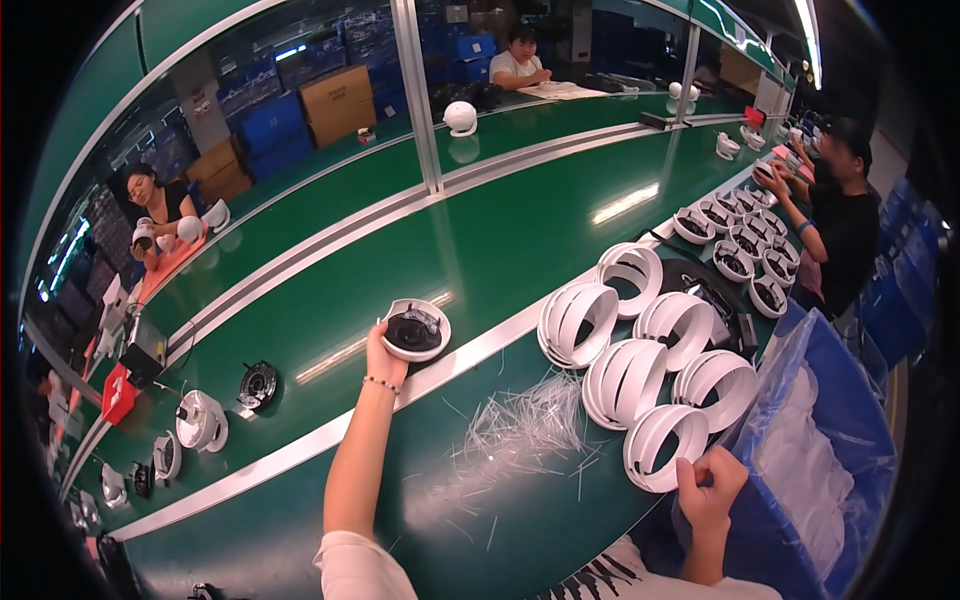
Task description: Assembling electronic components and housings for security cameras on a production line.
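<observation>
My left hand is closed around a round white housing with a black inside, held face up over the green bench near the metal edge strip. My right hand has its fingers curled in, at the lower right rim of the nearest white ring. Whether it grips that rim or something small does not show. More white rings stand grouped behind it. Between my hands lies a loose heap of thin clear strips.
White housings with black insides cluster at the right beside a co-worker. A plastic-lined blue bin stands by my right hand. A white dome unit and a black round part sit at left. Other people sit across the bench.
</observation>
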`<state>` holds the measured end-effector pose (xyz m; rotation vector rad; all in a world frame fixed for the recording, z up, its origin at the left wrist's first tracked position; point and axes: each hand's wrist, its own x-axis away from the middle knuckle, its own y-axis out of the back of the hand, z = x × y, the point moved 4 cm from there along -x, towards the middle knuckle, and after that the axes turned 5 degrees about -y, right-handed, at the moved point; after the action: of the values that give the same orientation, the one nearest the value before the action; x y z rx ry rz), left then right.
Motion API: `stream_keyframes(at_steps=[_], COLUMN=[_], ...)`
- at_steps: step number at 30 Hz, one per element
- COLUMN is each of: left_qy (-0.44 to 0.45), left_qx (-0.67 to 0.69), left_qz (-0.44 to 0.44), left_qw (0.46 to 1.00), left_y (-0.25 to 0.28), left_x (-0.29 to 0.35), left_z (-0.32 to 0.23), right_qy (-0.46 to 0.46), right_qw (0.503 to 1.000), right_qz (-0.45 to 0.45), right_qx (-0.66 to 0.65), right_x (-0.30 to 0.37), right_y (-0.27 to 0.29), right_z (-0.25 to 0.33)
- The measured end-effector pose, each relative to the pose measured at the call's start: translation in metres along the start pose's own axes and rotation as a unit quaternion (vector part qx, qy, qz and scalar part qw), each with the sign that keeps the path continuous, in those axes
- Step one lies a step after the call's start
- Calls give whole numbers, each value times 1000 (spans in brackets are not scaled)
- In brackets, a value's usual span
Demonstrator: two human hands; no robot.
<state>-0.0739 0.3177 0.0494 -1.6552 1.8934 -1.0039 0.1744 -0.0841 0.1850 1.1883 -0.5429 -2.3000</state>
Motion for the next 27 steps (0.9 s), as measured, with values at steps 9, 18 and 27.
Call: stream_keyframes(at_steps=[9,18,27], left_qy=[-207,-201,-68], left_qx=[-534,-817,-837], left_qz=[-131,-266,-267], left_qw=[809,471,472], left_y=[29,157,155], left_x=[-33,5,16], left_z=[-67,-247,-207], right_qy=[-171,-126,293], right_qw=[974,986,868], right_qz=[135,-81,272], right_qx=[-63,-68,-294], right_x=[21,48,25], right_y=[-50,19,-54], right_z=[-28,-59,104])
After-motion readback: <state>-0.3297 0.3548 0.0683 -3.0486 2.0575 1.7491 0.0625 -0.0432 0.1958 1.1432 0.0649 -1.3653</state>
